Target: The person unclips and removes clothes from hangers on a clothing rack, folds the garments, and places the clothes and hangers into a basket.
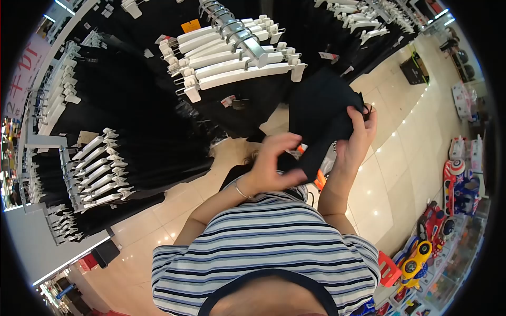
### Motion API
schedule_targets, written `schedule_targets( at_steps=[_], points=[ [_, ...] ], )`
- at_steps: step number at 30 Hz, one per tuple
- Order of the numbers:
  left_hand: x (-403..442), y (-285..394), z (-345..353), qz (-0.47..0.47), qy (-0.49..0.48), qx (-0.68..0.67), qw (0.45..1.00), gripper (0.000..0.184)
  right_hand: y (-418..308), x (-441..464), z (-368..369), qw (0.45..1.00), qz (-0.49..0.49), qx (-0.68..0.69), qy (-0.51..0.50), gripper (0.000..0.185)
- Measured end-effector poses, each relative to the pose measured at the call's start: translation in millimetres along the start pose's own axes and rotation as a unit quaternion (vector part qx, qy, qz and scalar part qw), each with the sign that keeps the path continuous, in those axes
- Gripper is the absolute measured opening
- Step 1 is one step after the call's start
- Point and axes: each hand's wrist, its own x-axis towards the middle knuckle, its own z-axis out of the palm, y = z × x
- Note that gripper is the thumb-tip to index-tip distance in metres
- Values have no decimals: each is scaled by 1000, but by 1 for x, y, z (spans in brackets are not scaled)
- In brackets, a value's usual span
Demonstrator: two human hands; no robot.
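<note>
Dark garment (pixel 319 113), one, held up off the floor at 2 o'clock from the centre of the view, its lower edge hanging toward the wearer. Right hand (pixel 359 134), between 2 and 3 o'clock: thumb and fingers closed on the garment's outer edge. Left hand (pixel 266 166), near the centre, with bracelet (pixel 242 189) at the wrist: fingers and thumb curved apart beside the garment's lower edge, blurred; whether it grips cloth cannot be told. White clip hangers (pixel 245 76), a row on a metal rail (pixel 232 31), at 12 o'clock, black clothes beneath. Second hanger row (pixel 100 168), white, at 9 o'clock. Black bag (pixel 415 69), on tiled floor (pixel 387 179), at 2 o'clock. Yellow toy (pixel 416 262), among other coloured toys, at 4 o'clock. Striped shirt (pixel 269 237), worn, at 6 o'clock.
</note>
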Motion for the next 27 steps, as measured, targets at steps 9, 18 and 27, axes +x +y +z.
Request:
schedule_targets(
  at_steps=[9,18,27],
  points=[
    [5,-23,-17,-79,-132,149,977,59,-18,1,14,998,-3,38,58,28],
    [13,-7,-15,-153,109,-32,982,16,2,3,-3,992,122,22,0,30],
    [33,14,-24,-168,99,19,981,22,32,12,-88,949,98,-282,-105,31]
  ],
)
